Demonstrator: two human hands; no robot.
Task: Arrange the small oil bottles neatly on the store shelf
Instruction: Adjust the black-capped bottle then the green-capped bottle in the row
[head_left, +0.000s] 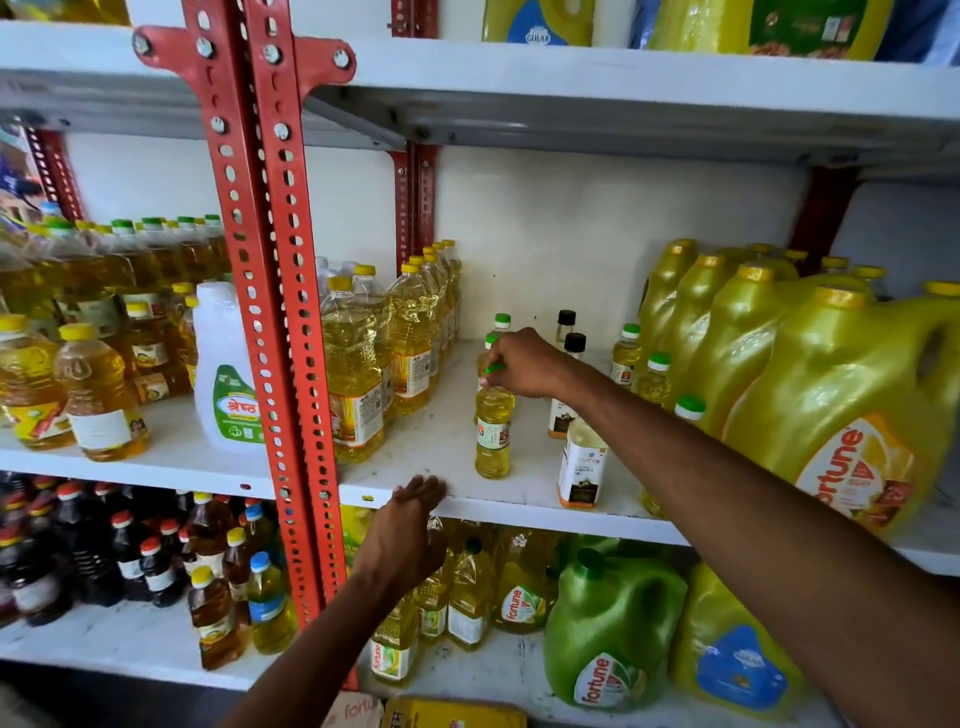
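From the head camera, the right hand (522, 364) reaches in over the middle shelf (457, 441) and is clenched around the green cap and neck of a small oil bottle (492, 431), which stands upright on the white shelf board, a little back from its front edge. Just behind that bottle, partly hidden by the hand, two more green-capped small bottles (501, 325) stand in a line toward the back wall. To the right, two black-capped bottles (571, 338) stand near the back, and a white-labelled bottle (582, 462) stands close to the front edge, partly covered by the right forearm. More green-capped small bottles (626, 353) stand beside the row of big yellow jugs (841, 395) that fill the right end of the shelf. On the left of the open space, tall yellow-capped bottles (358, 364) stand in rows next to the red slotted post (275, 312).

The left hand (410, 535) is released, holding nothing, its fingertips touching the front lip of the same shelf, left of the gripped bottle. Below it, a green jug (613, 623) stands on the lower shelf among other bottles
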